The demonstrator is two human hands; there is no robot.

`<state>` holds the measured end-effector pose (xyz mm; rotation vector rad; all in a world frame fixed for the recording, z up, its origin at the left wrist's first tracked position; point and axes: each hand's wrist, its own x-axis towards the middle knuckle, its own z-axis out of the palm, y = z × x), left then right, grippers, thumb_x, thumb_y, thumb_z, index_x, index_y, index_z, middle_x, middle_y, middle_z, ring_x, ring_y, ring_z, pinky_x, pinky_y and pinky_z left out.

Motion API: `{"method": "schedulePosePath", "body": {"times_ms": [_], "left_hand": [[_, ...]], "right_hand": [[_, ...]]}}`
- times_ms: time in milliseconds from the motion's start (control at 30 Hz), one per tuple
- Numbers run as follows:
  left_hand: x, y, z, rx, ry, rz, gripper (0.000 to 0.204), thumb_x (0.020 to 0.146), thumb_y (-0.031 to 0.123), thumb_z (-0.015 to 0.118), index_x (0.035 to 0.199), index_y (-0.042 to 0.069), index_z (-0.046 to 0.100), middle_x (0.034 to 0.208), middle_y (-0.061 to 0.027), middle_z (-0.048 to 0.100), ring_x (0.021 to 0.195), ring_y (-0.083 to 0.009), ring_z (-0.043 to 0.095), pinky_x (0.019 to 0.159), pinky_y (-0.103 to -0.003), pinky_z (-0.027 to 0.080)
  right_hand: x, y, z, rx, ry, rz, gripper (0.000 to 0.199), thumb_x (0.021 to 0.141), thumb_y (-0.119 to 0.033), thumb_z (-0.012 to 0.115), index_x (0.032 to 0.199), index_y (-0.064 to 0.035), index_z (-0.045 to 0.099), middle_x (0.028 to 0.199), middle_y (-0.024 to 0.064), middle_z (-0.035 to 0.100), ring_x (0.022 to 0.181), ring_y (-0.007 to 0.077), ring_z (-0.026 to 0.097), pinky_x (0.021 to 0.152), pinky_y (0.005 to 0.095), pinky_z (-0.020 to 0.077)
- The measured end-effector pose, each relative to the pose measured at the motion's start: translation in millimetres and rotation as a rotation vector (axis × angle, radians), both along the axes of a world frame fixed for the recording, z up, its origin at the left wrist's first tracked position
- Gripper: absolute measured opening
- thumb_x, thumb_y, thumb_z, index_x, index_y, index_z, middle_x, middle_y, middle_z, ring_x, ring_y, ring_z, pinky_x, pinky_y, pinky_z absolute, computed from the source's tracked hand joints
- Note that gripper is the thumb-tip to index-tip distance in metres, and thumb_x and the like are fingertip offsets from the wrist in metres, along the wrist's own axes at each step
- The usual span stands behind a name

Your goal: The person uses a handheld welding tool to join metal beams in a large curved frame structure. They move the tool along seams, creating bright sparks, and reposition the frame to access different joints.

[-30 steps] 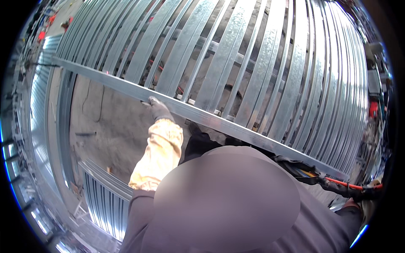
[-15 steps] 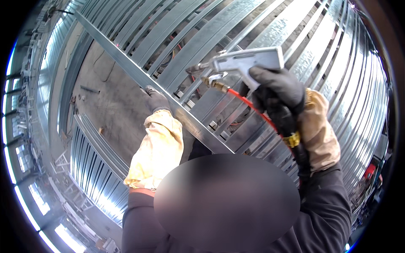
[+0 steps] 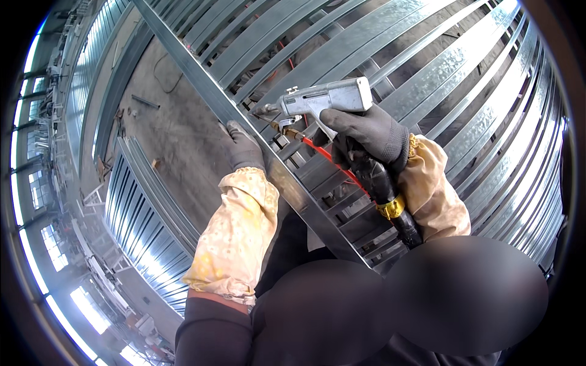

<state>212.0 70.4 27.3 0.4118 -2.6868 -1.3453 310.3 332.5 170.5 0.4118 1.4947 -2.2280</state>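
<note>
My left hand [image 3: 244,146], in a dark glove with a yellow patterned sleeve cover, grips the edge of a long galvanized steel rail [image 3: 201,79] that runs diagonally from the top left toward the middle. My right hand [image 3: 369,134], also gloved, holds a grey pistol-shaped pneumatic tool [image 3: 323,100] with a black handle and a red hose [image 3: 329,160]. The tool's nose points left and sits close to the rail, just right of my left hand. Whether the tip touches the metal cannot be told.
Rows of parallel galvanized steel strips [image 3: 427,67] form a frame across the top and right. A concrete floor [image 3: 171,134] lies below, with another framed metal panel [image 3: 146,226] on the left. Bright windows [image 3: 49,244] line the far left.
The view has swung so the rail runs steeper. My right hand with the tool came in from the right and now holds its nose near the rail. My left hand keeps its grip.
</note>
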Motion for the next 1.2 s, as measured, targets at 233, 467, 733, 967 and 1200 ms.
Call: {"method": "schedulePosePath", "body": {"times_ms": [233,467,733,967,1200], "left_hand": [[4,7,14,-0.031,-0.041,0.019,0.05,0.104,0.028,0.038,0.138,-0.008,0.042,0.143,-0.0259,0.044,0.131,-0.0374,0.044,0.108,-0.037,0.035],[0,3,0,0.028,-0.003,0.042,0.049,0.104,0.028,0.039,0.136,-0.009,0.043,0.14,-0.0271,0.047,0.129,-0.0381,0.046,0.106,-0.036,0.036],[-5,-7,-23,0.152,0.024,0.072,0.048,0.104,0.028,0.039,0.136,-0.009,0.043,0.138,-0.0276,0.049,0.128,-0.0382,0.048,0.104,-0.037,0.038],[1,9,6,0.069,0.003,0.08,0.047,0.105,0.027,0.038,0.135,-0.009,0.044,0.138,-0.028,0.049,0.127,-0.0385,0.048,0.104,-0.037,0.038],[-4,-5,-15,0.143,0.028,0.022,0.048,0.105,0.027,0.037,0.136,-0.009,0.043,0.139,-0.0279,0.048,0.128,-0.0381,0.047,0.104,-0.037,0.038]], "right_hand": [[-8,-8,6,0.017,0.008,0.036,0.042,0.093,-0.033,0.064,0.114,0.0032,0.059,0.073,0.0076,0.065,0.049,0.0128,0.062,0.044,0.0246,0.0507],[-8,-11,4,0.017,0.006,0.03,0.041,0.093,-0.035,0.065,0.111,0.0011,0.06,0.071,0.0055,0.064,0.049,0.0123,0.062,0.043,0.0223,0.0472],[-10,-13,11,0.046,-0.017,0.055,0.044,0.094,-0.033,0.063,0.117,0.0047,0.058,0.067,0.0083,0.064,0.049,0.0141,0.063,0.045,0.0259,0.0517],[-10,-11,5,0.062,0.012,0.069,0.043,0.095,-0.034,0.061,0.115,0.0038,0.059,0.063,0.0074,0.063,0.048,0.0136,0.062,0.044,0.0255,0.0501],[-11,-10,8,0.075,-0.024,0.107,0.037,0.094,-0.033,0.064,0.111,0.0001,0.06,0.069,0.0039,0.062,0.05,0.0119,0.062,0.044,0.0231,0.0471]]}}
